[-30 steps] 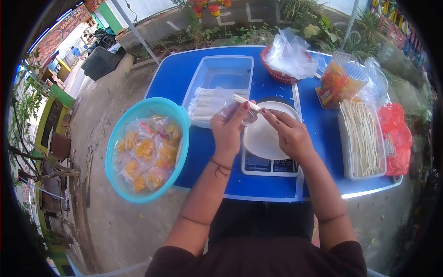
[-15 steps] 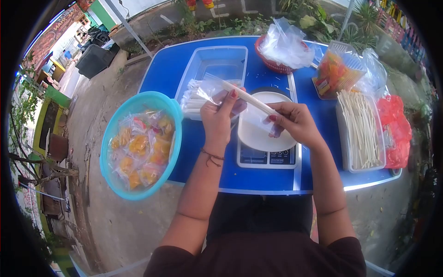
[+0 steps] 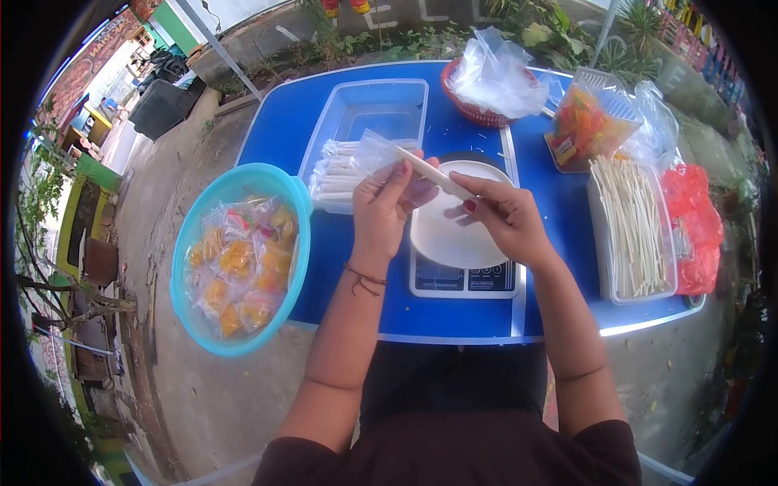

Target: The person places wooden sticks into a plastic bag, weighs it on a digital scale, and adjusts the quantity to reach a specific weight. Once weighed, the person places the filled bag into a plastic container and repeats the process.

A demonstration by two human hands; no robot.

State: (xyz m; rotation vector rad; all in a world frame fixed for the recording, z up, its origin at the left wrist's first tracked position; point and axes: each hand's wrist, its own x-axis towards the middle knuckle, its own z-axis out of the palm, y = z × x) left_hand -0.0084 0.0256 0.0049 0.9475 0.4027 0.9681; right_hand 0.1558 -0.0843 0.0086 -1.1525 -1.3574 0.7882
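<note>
Left hand [image 3: 381, 209], right hand [image 3: 512, 219], each grip pinched on stick bundle [image 3: 438, 176], lower end partly hidden

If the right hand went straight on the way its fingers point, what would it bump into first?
Probably the left hand: the right hand points toward it, along the bundle they both hold. Depth is hard to judge from this one view.

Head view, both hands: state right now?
Left hand: closed, holding the pale stick bundle with clear plastic around it.
Right hand: closed, fingers pinching the same bundle's end nearer this hand.
</note>
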